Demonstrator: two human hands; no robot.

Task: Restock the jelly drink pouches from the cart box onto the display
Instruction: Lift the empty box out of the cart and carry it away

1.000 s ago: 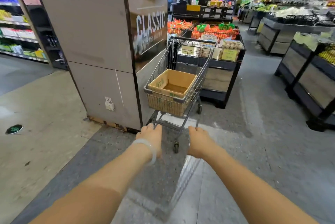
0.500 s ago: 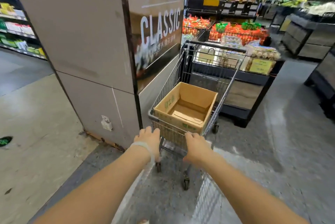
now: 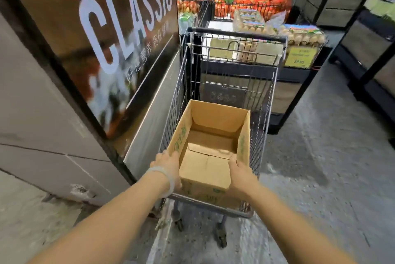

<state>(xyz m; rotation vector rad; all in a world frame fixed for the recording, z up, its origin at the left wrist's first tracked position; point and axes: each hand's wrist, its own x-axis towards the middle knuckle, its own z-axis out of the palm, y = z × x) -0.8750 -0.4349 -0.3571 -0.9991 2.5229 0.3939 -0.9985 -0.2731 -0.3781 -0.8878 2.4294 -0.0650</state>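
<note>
An open brown cardboard box (image 3: 210,142) with green print sits in the basket of a grey wire shopping cart (image 3: 265,114) right in front of me. Its inside shows only bare cardboard flaps; no jelly drink pouches are visible. My left hand (image 3: 168,166), with a pale bracelet on the wrist, grips the box's near left corner. My right hand (image 3: 240,173) grips the near right corner, fingers over the rim.
A wide pillar with a "CLASSIC" poster (image 3: 119,28) stands close on the cart's left. Beyond the cart is a dark stand with egg cartons (image 3: 299,35), a yellow price sign (image 3: 299,56) and orange net bags (image 3: 245,1). Dark display units (image 3: 363,45) line the right; grey floor lies between.
I have stepped closer to the cart. Both hands have moved forward past the cart's near rim and taken hold of the box's near corners.
</note>
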